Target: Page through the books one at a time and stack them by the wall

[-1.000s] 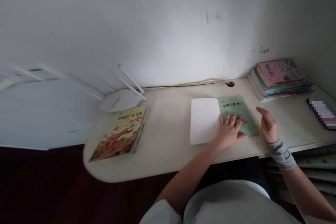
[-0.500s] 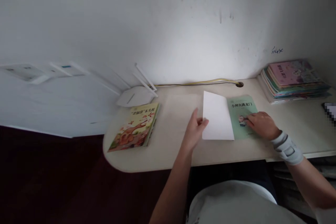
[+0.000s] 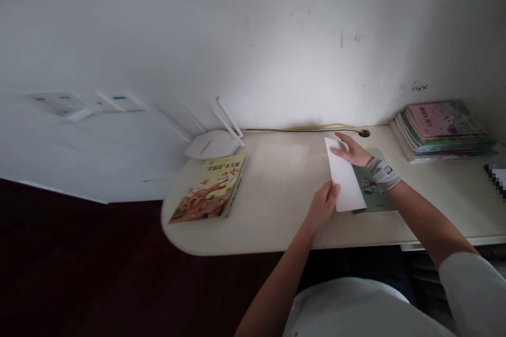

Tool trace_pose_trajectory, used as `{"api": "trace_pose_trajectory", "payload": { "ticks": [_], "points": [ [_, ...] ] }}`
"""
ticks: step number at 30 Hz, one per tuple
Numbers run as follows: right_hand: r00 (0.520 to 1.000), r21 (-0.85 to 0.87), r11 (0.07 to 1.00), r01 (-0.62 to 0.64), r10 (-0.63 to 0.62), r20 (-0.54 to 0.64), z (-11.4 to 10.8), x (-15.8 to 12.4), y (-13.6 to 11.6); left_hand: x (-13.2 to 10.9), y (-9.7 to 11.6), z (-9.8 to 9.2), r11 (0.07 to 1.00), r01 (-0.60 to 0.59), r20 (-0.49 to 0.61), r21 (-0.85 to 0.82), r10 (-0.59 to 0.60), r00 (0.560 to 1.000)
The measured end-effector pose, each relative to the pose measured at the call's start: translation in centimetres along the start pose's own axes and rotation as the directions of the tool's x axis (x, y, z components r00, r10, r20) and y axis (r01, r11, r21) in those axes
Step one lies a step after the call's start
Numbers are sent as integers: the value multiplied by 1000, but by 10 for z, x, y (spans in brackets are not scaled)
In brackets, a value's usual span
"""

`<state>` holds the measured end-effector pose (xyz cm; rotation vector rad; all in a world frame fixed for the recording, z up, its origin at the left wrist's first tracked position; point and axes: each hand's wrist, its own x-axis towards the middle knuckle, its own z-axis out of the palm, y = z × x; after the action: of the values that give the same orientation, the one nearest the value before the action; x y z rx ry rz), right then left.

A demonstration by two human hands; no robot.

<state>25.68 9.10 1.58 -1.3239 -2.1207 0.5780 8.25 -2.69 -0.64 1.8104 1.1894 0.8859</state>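
Note:
A thin green-covered book (image 3: 379,202) lies open on the desk, with one white leaf (image 3: 348,184) raised at a slant on its left side. My left hand (image 3: 324,202) pinches that leaf near its lower left edge, thumb in front. At the leaf's upper edge is my right hand (image 3: 353,152), wearing a grey wrist wrap, its thumb on the white face and its fingers reaching over the top. My right hand and wrist cover the green page's upper part and title; part of a small picture shows below.
On the left of the white desk (image 3: 276,226) lies a yellow illustrated book (image 3: 209,189) beside a white router (image 3: 211,145). A stack of books (image 3: 446,126) stands at the back right. Cables (image 3: 304,128) run along the wall to a desk hole (image 3: 364,133). A pixelated dark object (image 3: 497,176) is at the right edge.
My right hand has left the green page and moved up and left to the white leaf's top. The leaf has tilted up and looks narrower, with my left hand still gripping it.

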Motion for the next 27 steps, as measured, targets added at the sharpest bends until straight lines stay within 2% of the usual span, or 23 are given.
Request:
{"api": "trace_pose_trajectory", "payload": {
  "ticks": [2,5,8,10,14,20,23,27],
  "points": [
    [997,-43,998,35,-32,64,0,-2,-8,-1,1,0,985,-98,78,145,88,993],
    [984,-215,973,90,-55,167,2,-17,-20,-3,0,3,889,-108,149,444,45,988],
    [968,-386,920,74,26,250,8,-33,-25,-6,-6,7,783,-77,139,617,-12,990],
    [953,-459,887,45,100,287,11,-38,-24,-9,-12,9,734,-36,83,678,-29,996],
    [927,-537,841,66,147,345,16,-41,-19,-15,-27,6,686,78,-42,724,-68,997],
    [926,-580,806,121,119,358,24,-39,-20,-19,-37,-2,749,43,-19,661,-40,999],
    [947,-587,801,116,90,310,33,-38,-26,-20,-35,-2,752,36,-18,658,-32,999],
    [985,-549,831,90,6,170,44,-34,-39,-20,-33,-2,735,26,2,678,-37,999]
  ]
}}
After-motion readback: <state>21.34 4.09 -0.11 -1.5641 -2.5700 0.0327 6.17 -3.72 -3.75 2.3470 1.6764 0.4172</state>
